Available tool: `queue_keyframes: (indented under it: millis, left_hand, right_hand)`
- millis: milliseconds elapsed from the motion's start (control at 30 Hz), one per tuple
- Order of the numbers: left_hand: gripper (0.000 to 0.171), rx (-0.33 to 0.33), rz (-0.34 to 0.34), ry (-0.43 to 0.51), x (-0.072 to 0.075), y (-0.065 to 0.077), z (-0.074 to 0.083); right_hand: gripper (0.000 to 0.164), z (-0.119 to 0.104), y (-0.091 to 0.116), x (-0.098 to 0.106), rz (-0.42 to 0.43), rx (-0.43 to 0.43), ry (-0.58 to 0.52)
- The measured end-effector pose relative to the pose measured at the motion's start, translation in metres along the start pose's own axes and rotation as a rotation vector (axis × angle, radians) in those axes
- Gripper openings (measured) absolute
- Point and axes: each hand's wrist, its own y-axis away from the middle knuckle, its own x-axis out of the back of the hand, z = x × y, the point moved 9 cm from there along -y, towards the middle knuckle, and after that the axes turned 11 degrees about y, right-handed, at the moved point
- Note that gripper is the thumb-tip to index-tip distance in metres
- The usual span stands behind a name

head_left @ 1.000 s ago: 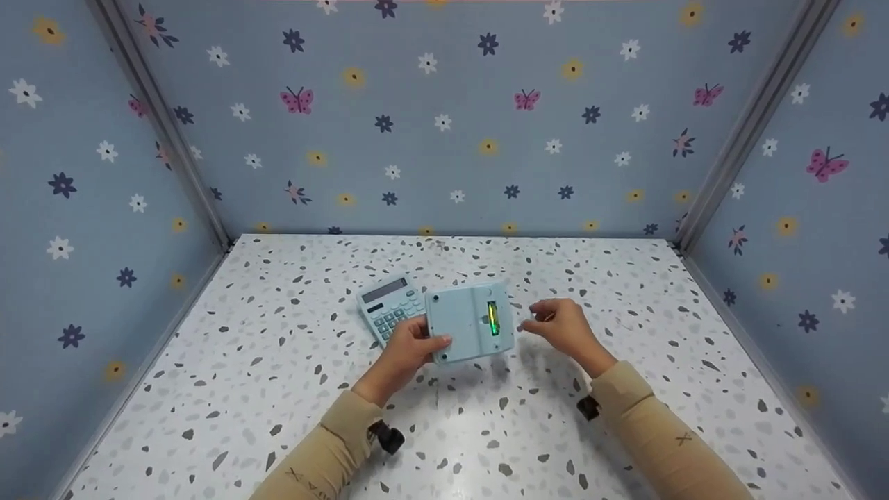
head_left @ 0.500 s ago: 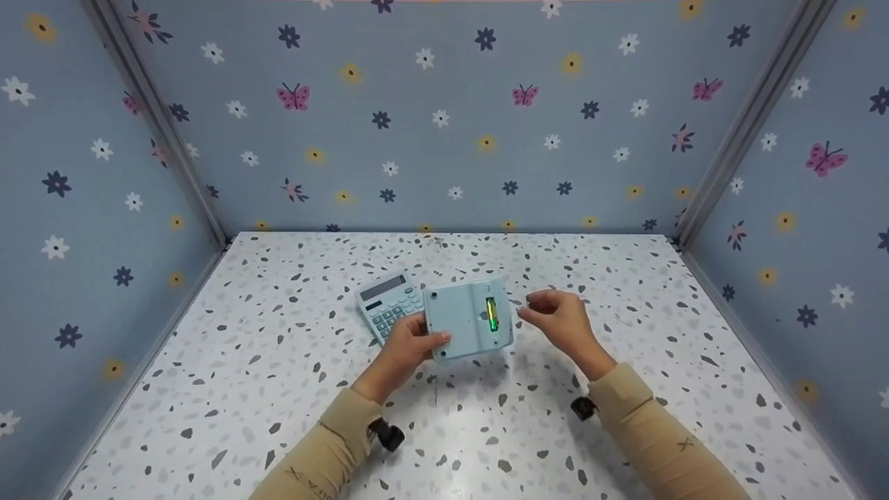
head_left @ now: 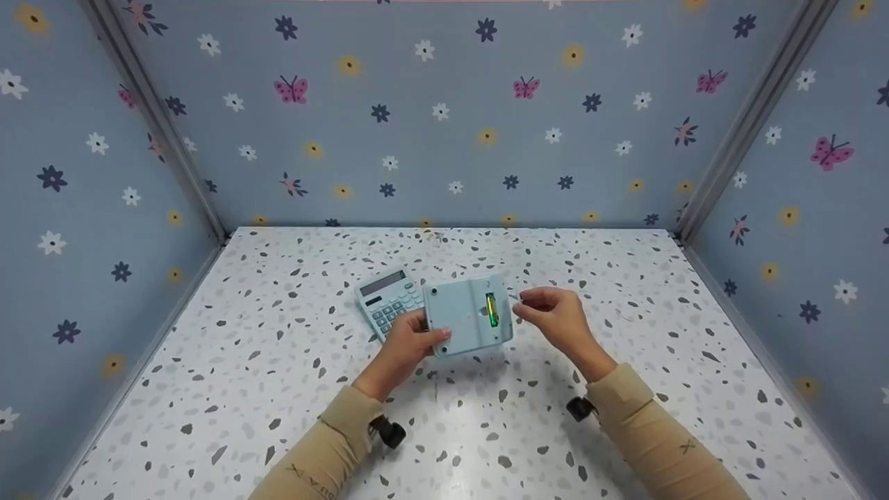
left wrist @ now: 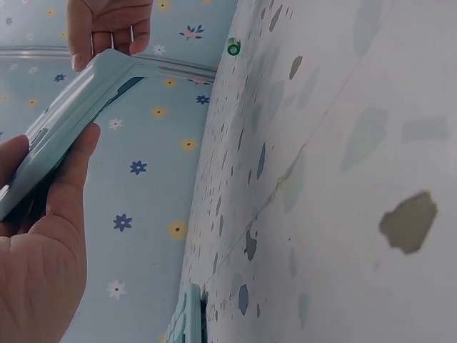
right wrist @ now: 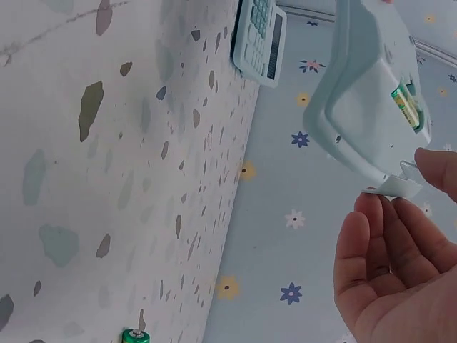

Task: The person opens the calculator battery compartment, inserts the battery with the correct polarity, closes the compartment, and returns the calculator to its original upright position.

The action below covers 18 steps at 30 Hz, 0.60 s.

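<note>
My left hand (head_left: pixel 408 342) grips a light blue calculator (head_left: pixel 455 316) by its left edge, thumb on the back, which faces up toward me. A green and yellow battery (head_left: pixel 492 310) sits in its uncovered compartment. My right hand (head_left: pixel 559 319) is just off the calculator's right edge. Between its thumb and fingers it pinches a small light blue battery cover (right wrist: pixel 396 187), seen in the right wrist view close to the calculator's edge. A second light blue calculator (head_left: pixel 389 295) lies face up on the table, partly covered by the held one and my left hand.
Another green battery (right wrist: pixel 136 336) is on the speckled white table (head_left: pixel 278 375), at the bottom of the right wrist view. Flower-patterned panels (head_left: pixel 444 125) with metal corner posts (head_left: pixel 156 118) enclose the back and both sides.
My right hand has moved slightly left, bringing the battery cover nearer the held calculator. The left hand keeps its grip. The head view has tipped down a little.
</note>
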Motion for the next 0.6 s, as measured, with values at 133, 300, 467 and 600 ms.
queue_keyframes:
  millis: [133, 300, 467, 600]
  left_hand:
    - [0.046, 0.006, 0.008, -0.012, -0.001, 0.000, -0.001]
    - [0.045, 0.009, 0.011, -0.029, -0.002, 0.000, -0.001]
    - [0.045, 0.005, 0.013, -0.042, -0.003, 0.000, -0.002]
    - [0.045, 0.014, 0.017, -0.049, -0.004, 0.000, -0.003]
  right_hand:
    - [0.031, -0.001, 0.001, -0.003, -0.021, -0.005, -0.038]
    - [0.032, -0.003, 0.002, -0.006, -0.037, -0.015, -0.054]
    - [0.029, -0.007, 0.005, -0.008, -0.047, -0.004, -0.068]
    - [0.028, -0.010, 0.007, -0.011, -0.057, 0.011, -0.067]
